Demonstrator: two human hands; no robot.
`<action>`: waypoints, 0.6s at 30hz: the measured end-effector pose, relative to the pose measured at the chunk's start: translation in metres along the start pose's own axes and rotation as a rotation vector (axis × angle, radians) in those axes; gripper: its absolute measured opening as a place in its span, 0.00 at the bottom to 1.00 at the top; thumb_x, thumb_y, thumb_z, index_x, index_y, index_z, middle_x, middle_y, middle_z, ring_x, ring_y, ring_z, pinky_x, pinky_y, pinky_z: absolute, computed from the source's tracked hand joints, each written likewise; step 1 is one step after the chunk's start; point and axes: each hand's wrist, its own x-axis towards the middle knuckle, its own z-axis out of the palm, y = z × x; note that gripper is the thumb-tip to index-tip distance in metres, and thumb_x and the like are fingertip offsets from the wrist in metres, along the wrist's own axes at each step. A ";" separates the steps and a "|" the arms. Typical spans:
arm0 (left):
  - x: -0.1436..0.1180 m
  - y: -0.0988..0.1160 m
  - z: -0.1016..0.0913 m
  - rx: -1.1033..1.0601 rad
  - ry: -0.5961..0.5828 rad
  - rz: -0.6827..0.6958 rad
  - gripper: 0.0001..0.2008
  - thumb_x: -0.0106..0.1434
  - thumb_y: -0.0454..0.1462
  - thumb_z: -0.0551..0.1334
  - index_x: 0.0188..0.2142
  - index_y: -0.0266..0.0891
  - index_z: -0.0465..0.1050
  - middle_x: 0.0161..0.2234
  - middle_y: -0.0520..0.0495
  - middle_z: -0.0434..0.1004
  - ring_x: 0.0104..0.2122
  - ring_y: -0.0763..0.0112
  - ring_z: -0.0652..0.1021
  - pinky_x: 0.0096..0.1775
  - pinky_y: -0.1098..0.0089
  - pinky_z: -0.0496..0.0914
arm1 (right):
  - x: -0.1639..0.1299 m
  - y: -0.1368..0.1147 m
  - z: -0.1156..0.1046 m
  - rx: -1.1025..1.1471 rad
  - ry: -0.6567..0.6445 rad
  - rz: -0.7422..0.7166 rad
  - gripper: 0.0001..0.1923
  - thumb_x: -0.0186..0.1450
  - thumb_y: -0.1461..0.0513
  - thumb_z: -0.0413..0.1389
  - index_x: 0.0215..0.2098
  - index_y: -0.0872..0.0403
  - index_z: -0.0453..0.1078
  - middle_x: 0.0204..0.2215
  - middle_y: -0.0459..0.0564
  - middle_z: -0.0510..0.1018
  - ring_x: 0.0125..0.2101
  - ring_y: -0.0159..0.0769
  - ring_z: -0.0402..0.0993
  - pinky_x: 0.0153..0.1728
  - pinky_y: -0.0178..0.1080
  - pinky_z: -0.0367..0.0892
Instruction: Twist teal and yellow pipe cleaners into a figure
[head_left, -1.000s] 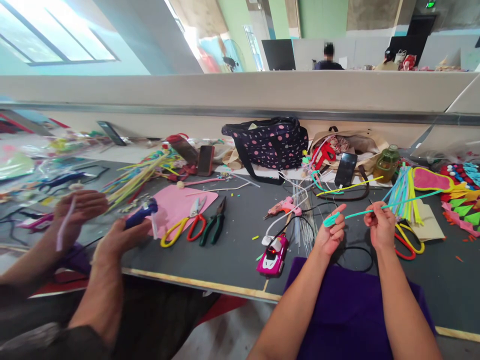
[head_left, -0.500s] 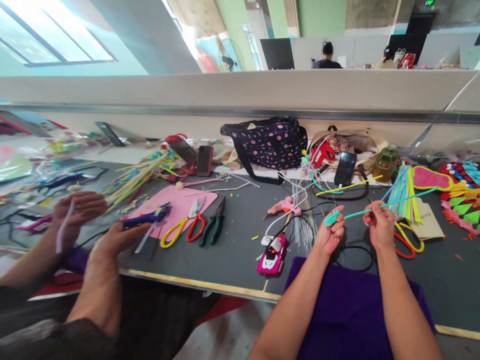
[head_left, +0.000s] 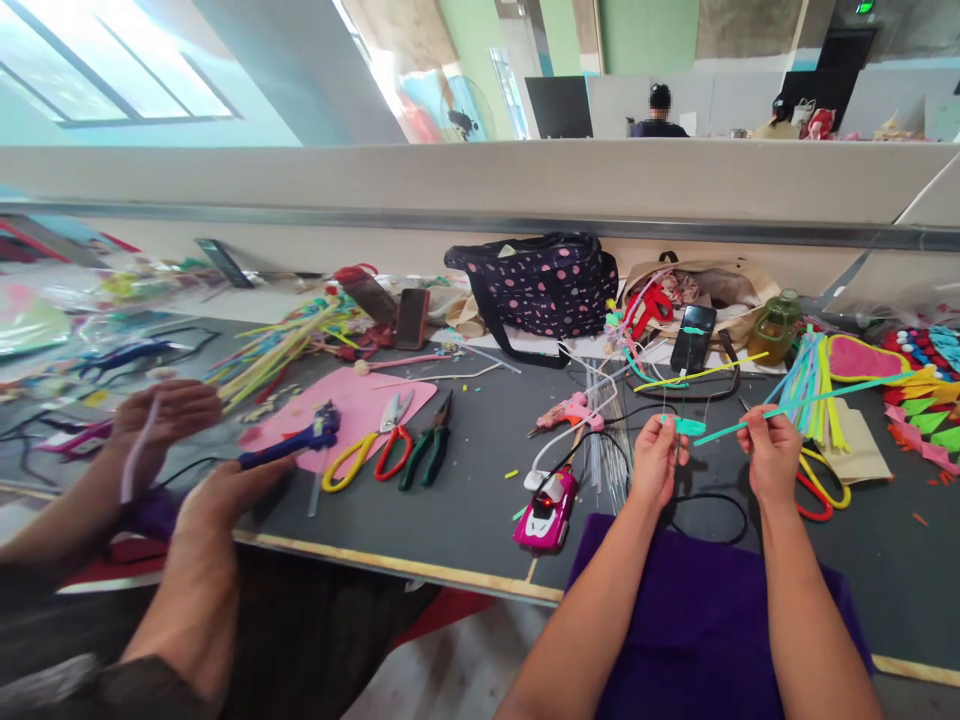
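My left hand pinches the curled near end of a teal pipe cleaner just above the dark table. My right hand grips the same teal pipe cleaner a little further along; its long free end runs up and to the right over a bundle of coloured pipe cleaners. Both hands hover over a purple cloth and a black cable loop.
A co-worker's hands at the left hold a blue tool and a white strip. Scissors, green pliers, a pink glue gun, a pink toy car, a spotted bag, phones and felt shapes crowd the table.
My left hand has turned, twisting the curled teal end over to the right, closer to my right hand. The co-worker's blue tool has dropped lower towards the table.
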 end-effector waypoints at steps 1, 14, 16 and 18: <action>-0.001 -0.001 0.001 0.031 -0.015 -0.002 0.18 0.52 0.45 0.70 0.33 0.36 0.68 0.24 0.52 0.68 0.23 0.77 0.70 0.18 0.79 0.60 | 0.000 0.000 -0.001 -0.065 -0.007 -0.015 0.15 0.59 0.51 0.60 0.29 0.53 0.67 0.18 0.41 0.70 0.17 0.26 0.63 0.17 0.30 0.57; -0.010 -0.009 0.008 0.230 -0.164 -0.176 0.19 0.49 0.45 0.71 0.33 0.35 0.70 0.25 0.51 0.69 0.24 0.76 0.72 0.18 0.80 0.62 | 0.006 0.003 -0.015 -0.548 -0.075 -0.131 0.19 0.62 0.46 0.55 0.31 0.54 0.70 0.20 0.45 0.74 0.22 0.34 0.70 0.26 0.36 0.64; -0.010 -0.010 0.007 0.260 -0.181 -0.175 0.19 0.48 0.44 0.71 0.33 0.34 0.70 0.24 0.51 0.70 0.23 0.76 0.72 0.18 0.80 0.62 | 0.007 0.002 -0.016 -0.622 -0.071 -0.157 0.19 0.62 0.46 0.54 0.31 0.53 0.70 0.20 0.45 0.75 0.22 0.34 0.70 0.27 0.36 0.63; -0.010 -0.011 0.007 0.295 -0.195 -0.180 0.19 0.47 0.42 0.72 0.33 0.34 0.70 0.23 0.51 0.71 0.22 0.76 0.71 0.18 0.79 0.63 | 0.008 0.001 -0.017 -0.672 -0.069 -0.166 0.19 0.62 0.46 0.54 0.31 0.53 0.70 0.21 0.46 0.75 0.23 0.35 0.71 0.28 0.37 0.63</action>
